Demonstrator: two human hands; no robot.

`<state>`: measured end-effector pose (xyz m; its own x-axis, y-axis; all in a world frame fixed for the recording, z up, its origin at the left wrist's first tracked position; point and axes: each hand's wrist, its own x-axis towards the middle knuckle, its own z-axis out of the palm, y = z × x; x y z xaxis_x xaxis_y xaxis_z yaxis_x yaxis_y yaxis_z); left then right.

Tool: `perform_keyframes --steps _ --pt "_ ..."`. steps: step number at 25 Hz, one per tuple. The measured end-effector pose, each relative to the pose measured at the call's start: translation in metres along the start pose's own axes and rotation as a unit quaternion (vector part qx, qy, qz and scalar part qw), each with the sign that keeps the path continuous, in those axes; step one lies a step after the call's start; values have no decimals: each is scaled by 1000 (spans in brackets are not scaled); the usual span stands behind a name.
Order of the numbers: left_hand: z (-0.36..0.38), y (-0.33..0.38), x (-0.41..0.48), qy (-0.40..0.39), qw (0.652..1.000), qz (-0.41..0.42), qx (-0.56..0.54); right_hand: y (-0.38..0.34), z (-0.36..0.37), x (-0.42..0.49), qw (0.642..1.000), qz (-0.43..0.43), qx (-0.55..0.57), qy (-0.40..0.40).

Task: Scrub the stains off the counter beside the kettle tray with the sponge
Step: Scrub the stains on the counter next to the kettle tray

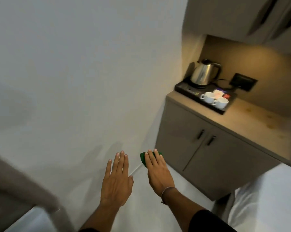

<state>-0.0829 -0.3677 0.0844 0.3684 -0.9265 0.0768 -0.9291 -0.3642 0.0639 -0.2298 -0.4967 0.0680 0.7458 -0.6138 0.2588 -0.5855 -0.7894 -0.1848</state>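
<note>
- Sponge [143, 158] is green and sits under the fingers of the right hand [158, 173], near the bottom middle of the view. The fingers lie flat and close together on top of it. I cannot see the thumb, but I think it holds the sponge from below, so the sponge is ready to rub with.
- Just left of it, the left hand [116, 180] is held out flat with nothing in it. Its fingers are straight and a little spread. It may be free to lean on something later.
- Both hands are up in the air over a pale floor [141, 206], not on any top yet. So no scrubbing has begun, I think.
- Past the hands, to the right, stands a grey cabinet [200, 148] with two doors and dark handles.
- On top of it is the counter [258, 124]. The bare part to the right of the tray shows faint brownish spots. That looks like the place to scrub. It is well apart from the sponge.
- Farther back and left on the counter is the black kettle tray [183, 87]. It holds a shiny kettle [203, 72] at the far end and two white cups [215, 99] at the near end, all kept together for making tea.
- The hand must keep beside the tray, or the cups could get bumped.
</note>
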Motion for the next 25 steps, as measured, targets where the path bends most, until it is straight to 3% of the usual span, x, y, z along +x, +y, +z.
perform_keyframes --steps 4,12,20,25 --pt "0 118 107 22 995 98 -8 154 -52 3 994 96 -48 15" --pt "-9 348 266 13 967 249 -52 388 -143 -13 966 236 -108 14" --pt "31 477 401 -40 930 357 -75 536 -155 -11 921 377 -93 2" --pt "68 529 466 -86 908 402 -77 589 -151 -5 888 451 -91 -16"
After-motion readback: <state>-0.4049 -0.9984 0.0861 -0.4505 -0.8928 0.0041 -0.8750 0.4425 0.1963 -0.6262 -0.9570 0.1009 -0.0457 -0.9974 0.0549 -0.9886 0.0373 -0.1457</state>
